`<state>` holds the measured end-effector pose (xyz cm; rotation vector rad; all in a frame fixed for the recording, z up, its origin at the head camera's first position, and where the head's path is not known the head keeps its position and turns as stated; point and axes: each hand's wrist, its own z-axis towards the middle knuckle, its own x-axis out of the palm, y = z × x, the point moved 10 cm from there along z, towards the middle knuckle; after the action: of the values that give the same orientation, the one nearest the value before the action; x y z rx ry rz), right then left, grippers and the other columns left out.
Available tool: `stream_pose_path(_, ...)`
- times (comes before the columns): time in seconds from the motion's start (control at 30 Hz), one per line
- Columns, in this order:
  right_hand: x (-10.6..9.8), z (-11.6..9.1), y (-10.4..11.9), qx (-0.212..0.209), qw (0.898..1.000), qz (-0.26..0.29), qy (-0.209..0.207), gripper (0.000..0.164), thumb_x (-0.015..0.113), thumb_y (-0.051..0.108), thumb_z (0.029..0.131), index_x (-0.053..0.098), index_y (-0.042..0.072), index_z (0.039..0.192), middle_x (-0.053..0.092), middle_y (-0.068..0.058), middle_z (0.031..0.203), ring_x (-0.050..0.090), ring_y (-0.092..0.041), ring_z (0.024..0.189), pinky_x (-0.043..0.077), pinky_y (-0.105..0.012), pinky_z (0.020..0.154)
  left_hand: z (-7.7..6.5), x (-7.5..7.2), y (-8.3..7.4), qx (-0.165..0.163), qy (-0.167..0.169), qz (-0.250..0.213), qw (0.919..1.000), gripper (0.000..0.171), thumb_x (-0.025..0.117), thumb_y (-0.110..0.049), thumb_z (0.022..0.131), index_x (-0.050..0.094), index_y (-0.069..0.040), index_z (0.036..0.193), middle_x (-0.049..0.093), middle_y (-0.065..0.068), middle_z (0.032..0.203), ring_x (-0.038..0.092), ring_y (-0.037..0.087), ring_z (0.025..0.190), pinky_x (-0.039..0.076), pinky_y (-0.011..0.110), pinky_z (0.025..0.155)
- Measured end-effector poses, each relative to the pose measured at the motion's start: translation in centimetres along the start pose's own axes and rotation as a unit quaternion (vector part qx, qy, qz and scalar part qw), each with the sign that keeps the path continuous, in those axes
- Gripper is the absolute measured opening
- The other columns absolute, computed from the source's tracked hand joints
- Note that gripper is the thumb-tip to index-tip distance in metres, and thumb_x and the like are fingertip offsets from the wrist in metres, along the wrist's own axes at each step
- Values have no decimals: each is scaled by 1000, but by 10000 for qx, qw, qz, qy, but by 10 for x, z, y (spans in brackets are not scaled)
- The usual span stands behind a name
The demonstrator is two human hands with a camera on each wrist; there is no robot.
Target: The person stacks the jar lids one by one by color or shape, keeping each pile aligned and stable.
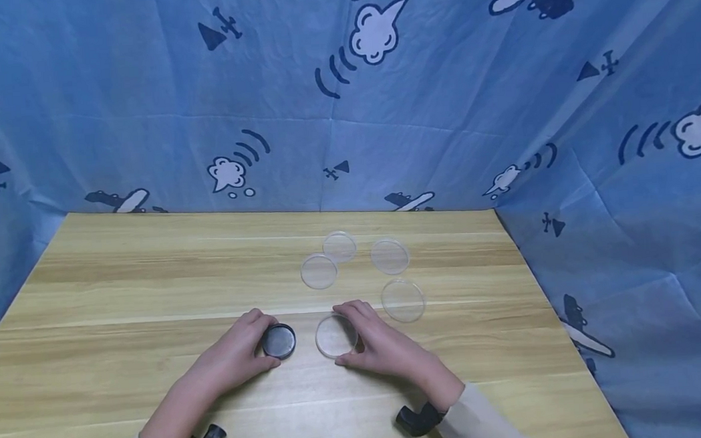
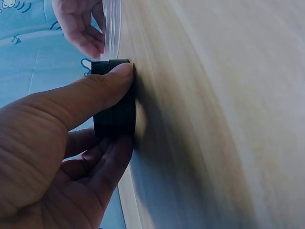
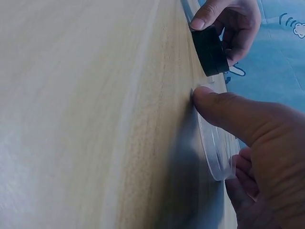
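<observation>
My left hand grips a short black round container between thumb and fingers. Its top looks dark grey inside a black rim, and in the left wrist view its side shows a stepped edge close to the wooden surface. To the right, my right hand holds a clear petri dish by its edge, thumb on the near side and fingers on the far side. The right wrist view shows the dish's transparent wall low over the table. A small gap separates the container and the dish.
Several more clear round dishes lie farther back: one dish nearest my right hand, another dish behind it, and two at the left, a front dish and a rear dish. Blue printed cloth borders the wooden table.
</observation>
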<state>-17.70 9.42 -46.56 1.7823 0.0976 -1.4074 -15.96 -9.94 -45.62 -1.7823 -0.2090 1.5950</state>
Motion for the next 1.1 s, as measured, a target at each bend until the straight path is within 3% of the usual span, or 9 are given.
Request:
stream_pose_path(0.63,2,-3,-3,168,9995,253,25,92,87,37,85,40,4,157,51,-12,148,50,-25,140,46,-45,119,0,0,2,-32,-39,-25,10000,49,92,-17,76,68,-5,117,61,1,101,58,11,92,57,36,87)
stream_pose_path(0.83,2,-3,-12,555,9966,592,-142,94,83,48,86,38,7,159,46,-10,153,48,-25,143,44,-47,120,0,1,2,-79,-34,-86,9999,50,92,-17,76,68,-5,118,62,1,102,59,11,93,57,37,88)
stream_pose_path(1.1,-13,14,-31,1078,9877,974,-584,84,80,38,91,41,0,155,49,-19,152,46,-33,145,36,-51,126,-1,1,3,-39,-69,-95,9999,50,92,-17,76,68,-5,118,62,1,103,59,11,93,57,37,88)
